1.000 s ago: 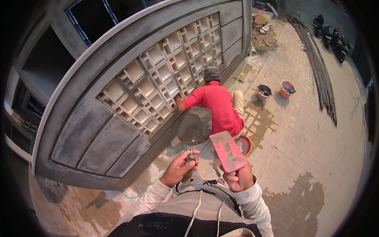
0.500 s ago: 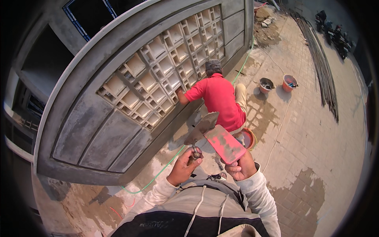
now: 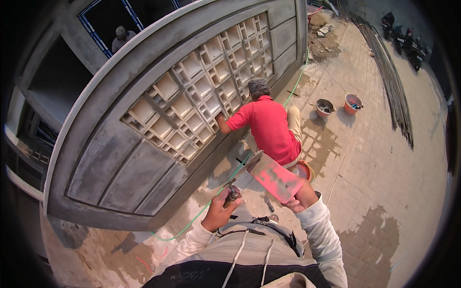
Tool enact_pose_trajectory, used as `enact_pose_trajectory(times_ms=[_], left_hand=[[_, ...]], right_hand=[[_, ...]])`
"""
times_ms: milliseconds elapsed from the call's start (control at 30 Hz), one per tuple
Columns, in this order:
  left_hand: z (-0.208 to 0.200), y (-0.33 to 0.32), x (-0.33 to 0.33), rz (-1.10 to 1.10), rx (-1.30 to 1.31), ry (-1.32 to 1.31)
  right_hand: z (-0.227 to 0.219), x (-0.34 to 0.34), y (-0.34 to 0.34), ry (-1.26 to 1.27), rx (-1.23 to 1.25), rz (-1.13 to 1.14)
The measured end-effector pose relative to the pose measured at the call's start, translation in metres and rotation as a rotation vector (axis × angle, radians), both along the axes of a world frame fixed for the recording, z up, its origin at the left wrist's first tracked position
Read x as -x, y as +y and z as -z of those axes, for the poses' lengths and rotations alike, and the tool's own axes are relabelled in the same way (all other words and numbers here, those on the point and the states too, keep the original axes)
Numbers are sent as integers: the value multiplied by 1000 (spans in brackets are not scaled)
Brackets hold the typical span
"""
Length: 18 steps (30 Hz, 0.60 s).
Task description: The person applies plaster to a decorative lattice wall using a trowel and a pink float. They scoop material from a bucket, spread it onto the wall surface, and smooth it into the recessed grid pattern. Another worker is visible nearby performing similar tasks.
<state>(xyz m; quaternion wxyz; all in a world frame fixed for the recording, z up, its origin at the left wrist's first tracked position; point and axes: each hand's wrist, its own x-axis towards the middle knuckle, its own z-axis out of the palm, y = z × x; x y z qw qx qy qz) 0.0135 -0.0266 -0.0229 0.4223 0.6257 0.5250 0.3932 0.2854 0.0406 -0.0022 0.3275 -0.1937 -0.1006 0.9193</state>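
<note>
My left hand [image 3: 218, 211] is closed around the handle of a trowel [image 3: 232, 196]. Its blade, seen nearly edge-on, meets or overlaps the far left end of a red plastering float [image 3: 274, 177]; whether they touch I cannot tell. Grey mortar smears the float's upward face. My right hand [image 3: 303, 196] grips the float at its near right end, the handle mostly hidden beneath. Beyond both tools, a co-worker in a red shirt [image 3: 269, 127] crouches at the grey wall [image 3: 129, 185], one arm reaching to its pale ventilation blocks [image 3: 209, 103].
An orange bucket [image 3: 307, 170] stands beside the co-worker. Two more buckets, one with dark contents [image 3: 324, 108] and one orange [image 3: 353, 103], sit farther off. A green hose [image 3: 194, 218] runs along the wall's foot. Long rods [image 3: 391, 81] lie at right, near parked motorcycles [image 3: 408, 45].
The trowel blade has turned from broadside to nearly edge-on at the float's end. My right hand and the float have shifted slightly right and down. A person's head now shows behind the wall.
</note>
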Motion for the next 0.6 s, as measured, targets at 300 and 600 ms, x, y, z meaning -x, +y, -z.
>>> enact_pose_trajectory(times_ms=[300,600], left_hand=[[9,-5,16,-11,-8,-27],[4,5,61,48,-440,449]], right_hand=[[20,5,7,-150,-27,36],[54,2,0,-15,-236,18]])
